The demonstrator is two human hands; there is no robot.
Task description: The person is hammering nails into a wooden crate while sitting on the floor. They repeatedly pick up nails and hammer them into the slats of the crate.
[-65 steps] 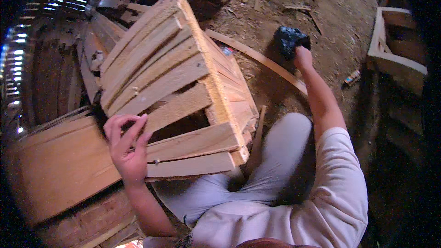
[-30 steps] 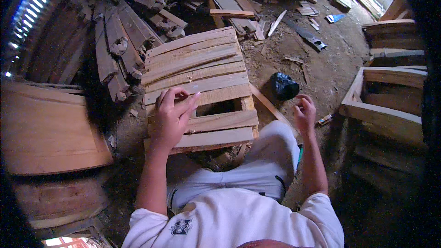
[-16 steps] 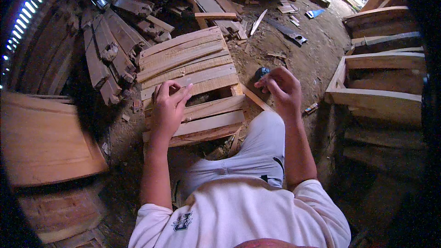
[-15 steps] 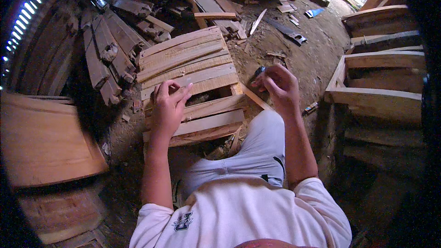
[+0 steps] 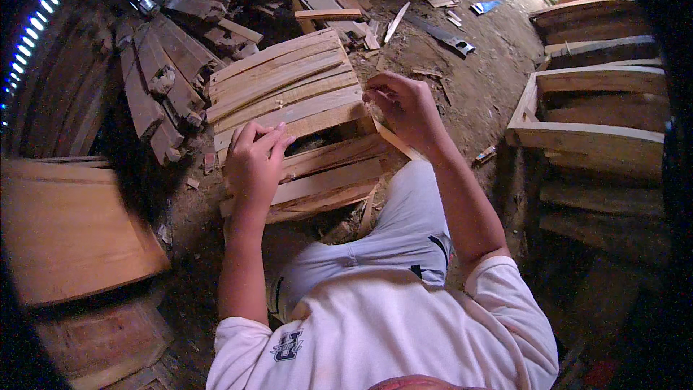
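A slatted wooden crate (image 5: 285,76) stands in front of my knees, with pale boards across its top and a dark gap between two of them. My left hand (image 5: 254,155) is over the near left part of the slats, thumb and fingers pinched together; anything between them is too small to make out. At the crate's right edge, my right hand (image 5: 404,105) is closed with curled fingers, and what it grips is hidden. A narrow wooden strip (image 5: 395,141) slants from the crate's right side toward my knee.
Weathered beams (image 5: 155,76) are piled at the left, near a large smooth wooden panel (image 5: 72,227). A handsaw (image 5: 440,36) lies on the dirt floor beyond my right hand, and a blue-bladed saw (image 5: 486,6) lies farther off. Wooden box frames (image 5: 592,137) line the right side.
My right hand has moved left and away from me to the crate's edge. The dark object seen in it earlier is now hidden. My left hand stays over the slats.
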